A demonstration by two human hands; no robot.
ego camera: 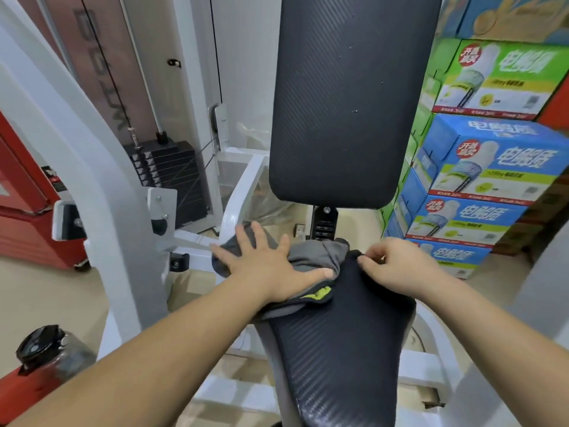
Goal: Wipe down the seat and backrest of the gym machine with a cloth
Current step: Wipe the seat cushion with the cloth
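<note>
**Grey cloth at the back of the seat**

The crumpled grey fabric cloth [311, 255], with a yellow-green patch near its front edge, lay bunched across the rear of the black textured padded seat [341, 340], just below the upright black padded backrest [345, 97]. The left hand [264, 266] was pressed flat on it, fingers spread. The right hand [397, 266] pinched the cloth's right end between thumb and fingertips. Stacked blue and green cardboard boxes [480, 167] stood to the right.

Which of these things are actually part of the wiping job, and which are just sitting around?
In the job: grey cloth, seat, backrest, left hand, right hand.

Just there: weight stack, stacked drink cartons, dark-lidded jar, red cabinet.
</note>
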